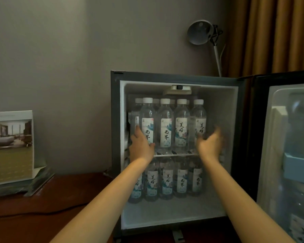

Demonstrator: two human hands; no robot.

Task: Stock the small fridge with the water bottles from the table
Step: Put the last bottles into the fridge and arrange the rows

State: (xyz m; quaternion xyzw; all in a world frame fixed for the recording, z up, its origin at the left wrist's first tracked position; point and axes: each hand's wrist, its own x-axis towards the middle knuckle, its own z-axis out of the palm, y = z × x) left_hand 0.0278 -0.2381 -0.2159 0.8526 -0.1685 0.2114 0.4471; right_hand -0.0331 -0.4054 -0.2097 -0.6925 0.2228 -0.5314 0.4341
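The small fridge (116,120) stands open on the wooden table. Several clear water bottles with white caps and painted labels fill its upper shelf (165,123), and several more stand on the floor below the wire shelf (167,181). My left hand (140,146) rests flat against the left side of the leftmost front bottle (147,123) on the upper shelf. My right hand (211,144) is open and blurred, palm facing left, just beside the rightmost upper bottle (199,120); I cannot tell whether it touches it.
The fridge door (263,137) swings open to the right, with large bottles and a pale blue rack in its pocket. A framed card (11,146) stands on the dark wooden table (51,216) at left. A desk lamp (202,32) and a curtain are behind.
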